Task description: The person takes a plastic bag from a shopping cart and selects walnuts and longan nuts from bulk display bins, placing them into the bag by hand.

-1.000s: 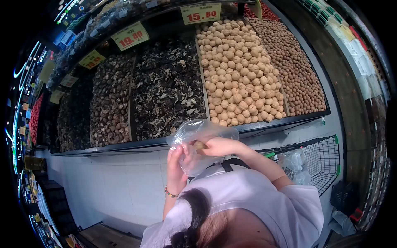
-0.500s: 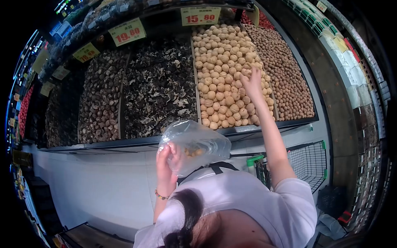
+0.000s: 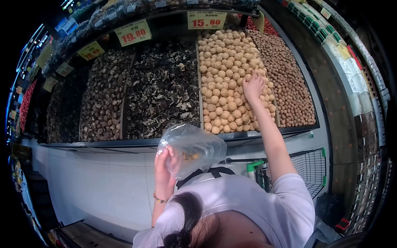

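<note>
A clear plastic bag hangs in front of my body, and my left hand is closed around its left side. A few pale brown walnuts show through the plastic at the bottom. My right hand rests palm down on the right part of the bin of walnuts, thumb and fingers apart, touching the nuts. Its fingertips are partly hidden among them, with no walnut clearly in its grip.
Left of the walnuts lie black dried fungus and dried mushrooms; smaller brown nuts fill the right bin. Price signs stand behind. A shopping cart is at my right, beyond the counter edge.
My right hand has come slightly down and turned palm down onto the walnuts, its fingers spreading. The left hand keeps hold of the bag, and the view has shifted slightly.
</note>
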A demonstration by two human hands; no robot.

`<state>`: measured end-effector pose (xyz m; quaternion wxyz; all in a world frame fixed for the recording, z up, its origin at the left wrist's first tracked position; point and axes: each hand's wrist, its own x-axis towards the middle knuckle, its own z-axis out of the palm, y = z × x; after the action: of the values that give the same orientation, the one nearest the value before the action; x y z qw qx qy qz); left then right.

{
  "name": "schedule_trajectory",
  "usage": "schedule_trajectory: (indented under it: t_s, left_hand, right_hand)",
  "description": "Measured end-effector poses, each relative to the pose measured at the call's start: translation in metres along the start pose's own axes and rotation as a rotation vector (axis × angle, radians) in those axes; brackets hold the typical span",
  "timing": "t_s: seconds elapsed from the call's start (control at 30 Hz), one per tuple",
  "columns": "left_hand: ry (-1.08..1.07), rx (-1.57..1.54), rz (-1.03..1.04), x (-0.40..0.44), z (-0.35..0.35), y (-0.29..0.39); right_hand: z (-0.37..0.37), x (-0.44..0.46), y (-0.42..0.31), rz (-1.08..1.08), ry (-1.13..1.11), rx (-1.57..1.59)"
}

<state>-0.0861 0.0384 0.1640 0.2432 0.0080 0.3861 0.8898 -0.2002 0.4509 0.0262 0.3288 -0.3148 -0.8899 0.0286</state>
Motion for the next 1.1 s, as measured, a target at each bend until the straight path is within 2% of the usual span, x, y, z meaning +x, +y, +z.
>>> schedule_trajectory:
  t_s: [0.07, 0.37, 0.67, 0.87, 1.1]
  left_hand:
    - [0.006, -0.006, 0.003, 0.000, -0.002, 0.000]
    - [0.044, 0.026, -0.004, -0.002, 0.001, 0.000]
    - [0.044, 0.042, -0.020, -0.002, 0.001, -0.006]
    - [0.081, 0.054, -0.032, -0.004, 0.003, -0.009]
    - [0.080, 0.022, -0.007, -0.007, 0.006, -0.011]
  right_hand:
    - [-0.006, -0.001, -0.003, -0.095, 0.060, -0.008]
    - [-0.006, 0.011, 0.004, -0.225, 0.026, 0.143]
    - [0.003, 0.017, 0.010, -0.157, 0.094, 0.303]
    - [-0.006, 0.028, 0.008, -0.056, -0.088, 0.392]
    - [0.002, 0.035, 0.017, -0.100, -0.069, 0.463]
